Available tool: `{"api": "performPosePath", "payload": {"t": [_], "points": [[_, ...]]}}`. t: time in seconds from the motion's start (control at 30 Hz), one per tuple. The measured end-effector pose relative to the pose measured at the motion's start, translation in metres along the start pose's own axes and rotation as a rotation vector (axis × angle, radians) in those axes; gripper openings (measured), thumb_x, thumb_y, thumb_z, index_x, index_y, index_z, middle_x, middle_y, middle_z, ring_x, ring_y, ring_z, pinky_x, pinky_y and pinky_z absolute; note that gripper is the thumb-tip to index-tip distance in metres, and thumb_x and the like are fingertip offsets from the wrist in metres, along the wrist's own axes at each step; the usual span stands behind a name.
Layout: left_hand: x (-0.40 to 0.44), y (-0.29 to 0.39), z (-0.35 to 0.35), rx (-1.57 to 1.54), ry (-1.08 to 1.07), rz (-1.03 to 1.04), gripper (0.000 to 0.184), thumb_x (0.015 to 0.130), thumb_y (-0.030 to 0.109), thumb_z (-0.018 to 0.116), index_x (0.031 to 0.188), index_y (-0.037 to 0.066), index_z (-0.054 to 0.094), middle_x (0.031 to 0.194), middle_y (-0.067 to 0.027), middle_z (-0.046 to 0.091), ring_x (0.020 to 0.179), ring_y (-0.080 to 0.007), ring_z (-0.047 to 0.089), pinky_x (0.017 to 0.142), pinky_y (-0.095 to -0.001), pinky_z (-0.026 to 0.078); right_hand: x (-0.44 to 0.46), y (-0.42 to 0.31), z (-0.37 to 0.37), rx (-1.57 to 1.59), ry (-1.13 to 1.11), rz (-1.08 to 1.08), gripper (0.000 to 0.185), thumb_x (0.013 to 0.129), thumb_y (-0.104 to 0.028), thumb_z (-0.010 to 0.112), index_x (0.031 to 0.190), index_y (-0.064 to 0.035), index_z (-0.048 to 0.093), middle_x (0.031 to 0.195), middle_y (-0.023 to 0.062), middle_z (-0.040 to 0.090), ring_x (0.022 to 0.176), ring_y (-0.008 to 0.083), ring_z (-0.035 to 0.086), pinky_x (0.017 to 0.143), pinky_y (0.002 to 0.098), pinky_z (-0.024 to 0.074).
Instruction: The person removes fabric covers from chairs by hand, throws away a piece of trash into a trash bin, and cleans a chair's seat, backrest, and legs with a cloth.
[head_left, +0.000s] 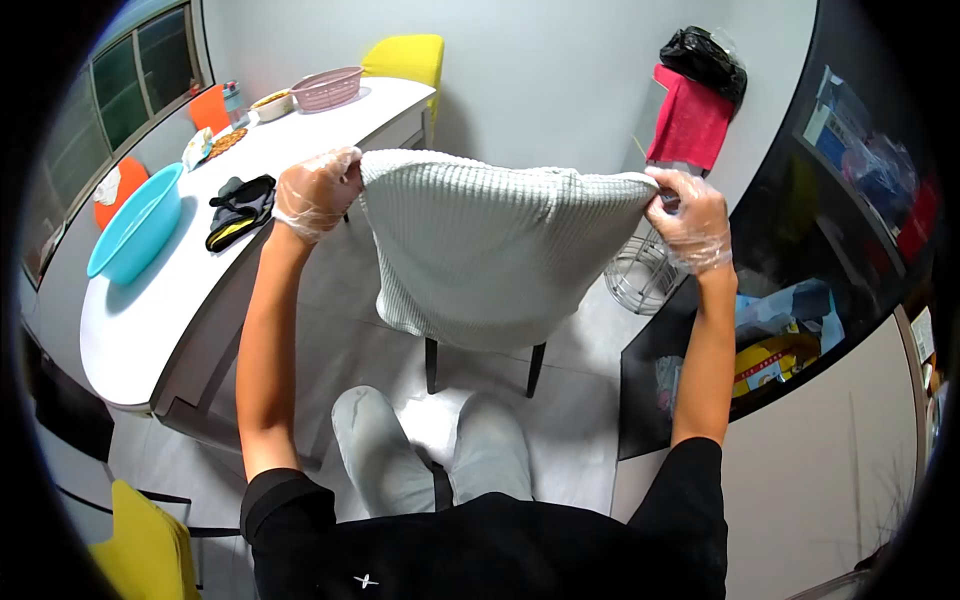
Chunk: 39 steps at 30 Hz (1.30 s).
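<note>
A pale grey-green ribbed chair cover (480, 240) is spread in front of me, its top edge stretched between my hands. My left hand (315, 192), in a clear plastic glove, is closed on the upper left corner. The upper right corner is pinched by my right hand (690, 218), gloved the same way. Below the fabric show two dark chair legs (431, 366); the rest of that chair is hidden behind the cloth. The cover's lower left edge hangs loose and wavy.
The white table (130, 345) on the left bears a turquoise basin (137, 228), dark gloves (240, 212) and a pink basket (328, 90). Yellow chairs (405, 58) stand behind and at lower left. A wire basket (640, 275) and dark shelving (690, 330) lie to the right.
</note>
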<state>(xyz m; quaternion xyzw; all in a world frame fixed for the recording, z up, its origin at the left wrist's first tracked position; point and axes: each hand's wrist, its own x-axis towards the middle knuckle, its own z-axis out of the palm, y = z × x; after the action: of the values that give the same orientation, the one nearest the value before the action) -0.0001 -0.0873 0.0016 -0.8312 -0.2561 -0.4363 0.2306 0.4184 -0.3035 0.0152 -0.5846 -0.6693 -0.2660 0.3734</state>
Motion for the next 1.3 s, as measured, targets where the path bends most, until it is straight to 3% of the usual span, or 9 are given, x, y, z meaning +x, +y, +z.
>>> {"api": "performPosePath", "payload": {"t": [0.2,0.3,0.47,0.73,0.97,1.1,1.13,1.23,1.3], "points": [[-0.001,-0.009,-0.01,-0.375,-0.207,-0.144,0.021,0.076,0.011,0.076,0.095,0.009,0.066,0.085,-0.0095,0.071,0.078,-0.0224,0.071,0.07,-0.0324,0.056,-0.012,-0.009,-0.001,0.011,0.07,0.027,0.031,0.076,-0.01,0.072,0.107,-0.0048,0.07,0.095,0.0138,0.072,0.083,0.0258,0.072,0.078,0.0355,0.0571],[-0.003,0.02,-0.027,-0.181,-0.157,-0.101,0.024,0.076,0.008,0.076,0.096,0.004,0.065,0.086,-0.0109,0.072,0.08,-0.0231,0.072,0.077,-0.0329,0.059,-0.018,-0.009,0.01,-0.004,0.142,0.038,0.034,0.075,-0.011,0.073,0.108,-0.0044,0.07,0.095,0.0138,0.072,0.083,0.0254,0.072,0.077,0.0353,0.057],[-0.006,0.025,-0.01,0.148,-0.118,-0.079,0.025,0.074,0.02,0.08,0.087,0.007,0.063,0.075,-0.0107,0.068,0.065,-0.0277,0.068,0.061,-0.0365,0.055,-0.022,-0.01,0.032,-0.16,0.344,0.064,0.022,0.076,-0.01,0.071,0.098,-0.0061,0.071,0.083,0.012,0.072,0.074,0.026,0.071,0.07,0.0355,0.0563],[-0.014,0.006,0.006,0.004,0.068,-0.082,0.015,0.079,0.015,0.074,0.086,0.007,0.063,0.071,-0.0116,0.065,0.064,-0.0289,0.066,0.061,-0.0378,0.053,-0.022,-0.014,0.031,-0.137,0.406,0.102,0.009,0.078,-0.008,0.07,0.087,-0.0092,0.068,0.073,0.0077,0.069,0.065,0.0243,0.069,0.062,0.0353,0.0544],[-0.013,-0.048,0.046,-0.109,-0.088,-0.398,0.013,0.085,0.022,0.065,0.088,0.009,0.066,0.075,-0.0124,0.07,0.069,-0.0313,0.07,0.064,-0.0418,0.053,-0.036,-0.001,0.024,-0.27,0.47,0.097,0.011,0.073,-0.008,0.069,0.083,-0.0109,0.066,0.075,0.0056,0.069,0.066,0.0248,0.068,0.064,0.0363,0.0547],[-0.01,-0.055,0.073,-0.404,-0.083,-0.455,0.019,0.087,0.024,0.063,0.095,0.007,0.069,0.076,-0.0134,0.07,0.07,-0.0256,0.07,0.069,-0.0366,0.055,-0.06,0.001,0.021,-0.132,0.587,0.32,0.01,0.073,-0.007,0.068,0.082,-0.0103,0.066,0.075,0.005,0.069,0.065,0.0219,0.068,0.065,0.0348,0.0546],[-0.011,-0.056,0.073,-0.432,-0.117,-0.482,0.02,0.09,0.018,0.061,0.102,0.005,0.069,0.086,-0.0105,0.072,0.079,-0.0186,0.069,0.075,-0.0326,0.054,-0.066,0.007,0.023,-0.059,0.568,0.352,0.009,0.074,-0.007,0.067,0.082,-0.0096,0.067,0.075,0.0046,0.069,0.066,0.0201,0.068,0.065,0.0333,0.0549],[-0.02,-0.045,0.073,-0.816,-0.057,-0.622,0.023,0.092,0.011,0.059,0.112,0.003,0.065,0.098,-0.0076,0.071,0.089,-0.0153,0.065,0.08,-0.0301,0.052,-0.066,0.021,0.034,0.176,0.301,0.395,0.017,0.075,-0.005,0.067,0.091,-0.0087,0.069,0.081,0.0057,0.072,0.072,0.0199,0.071,0.072,0.0327,0.0573],[-0.035,-0.032,0.07,-1.009,0.005,-0.683,0.04,0.091,0.004,0.054,0.131,0.001,0.052,0.112,-0.0135,0.065,0.102,-0.0186,0.061,0.089,-0.0293,0.049,-0.055,0.011,0.035,0.289,0.102,0.294,0.064,0.071,0.001,0.069,0.133,-0.0086,0.054,0.122,0.0145,0.066,0.115,0.0265,0.064,0.1,0.0356,0.0506]]}}
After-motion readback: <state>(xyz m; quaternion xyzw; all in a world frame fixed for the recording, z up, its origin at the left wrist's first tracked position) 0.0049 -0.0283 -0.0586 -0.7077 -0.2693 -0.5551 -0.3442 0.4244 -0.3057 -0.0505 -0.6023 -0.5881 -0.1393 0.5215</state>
